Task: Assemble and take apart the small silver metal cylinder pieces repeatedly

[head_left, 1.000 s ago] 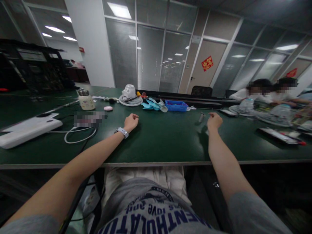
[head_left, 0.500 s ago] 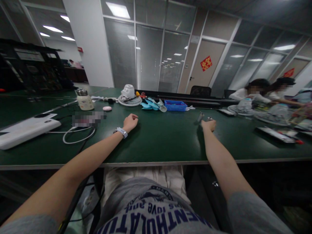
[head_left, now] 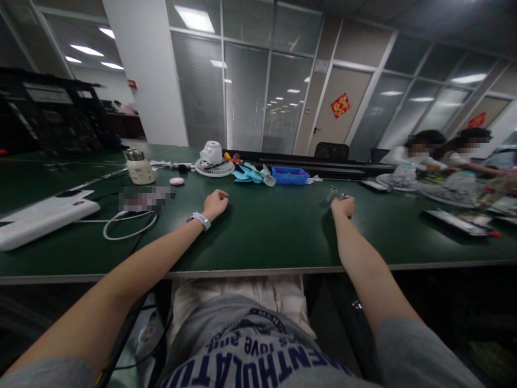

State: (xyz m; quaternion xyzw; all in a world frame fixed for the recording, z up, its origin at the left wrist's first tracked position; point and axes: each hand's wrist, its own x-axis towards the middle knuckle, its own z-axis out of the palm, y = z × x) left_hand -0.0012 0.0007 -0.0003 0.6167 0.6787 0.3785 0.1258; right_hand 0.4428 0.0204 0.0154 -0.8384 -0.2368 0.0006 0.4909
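My left hand [head_left: 216,203], with a watch [head_left: 199,220] at its wrist, rests on the green table with its fingers loosely curled; nothing shows in them. Farther right, my right hand [head_left: 343,206] is closed on a small metallic thing, mostly covered by the fingers, so its kind is unclear. Just left of those fingers is a small shiny cylinder [head_left: 332,193]; whether the hand touches it I cannot tell. Beyond and between my hands lie light-blue fan blades [head_left: 248,173] and a blue tray [head_left: 290,175]. A white fan part with a round grille [head_left: 214,168] is behind my left hand.
A cream flask [head_left: 140,168], a pink oval thing [head_left: 176,181], a looped white cable [head_left: 129,235] and a long white device [head_left: 48,226] lie on the left. At the far right, two people sit by fan grilles and a tray [head_left: 458,222]. The table edge [head_left: 258,272] runs before me.
The view has shifted very slightly. My right hand has moved a little to the left, still closed; my left hand stays in its place.
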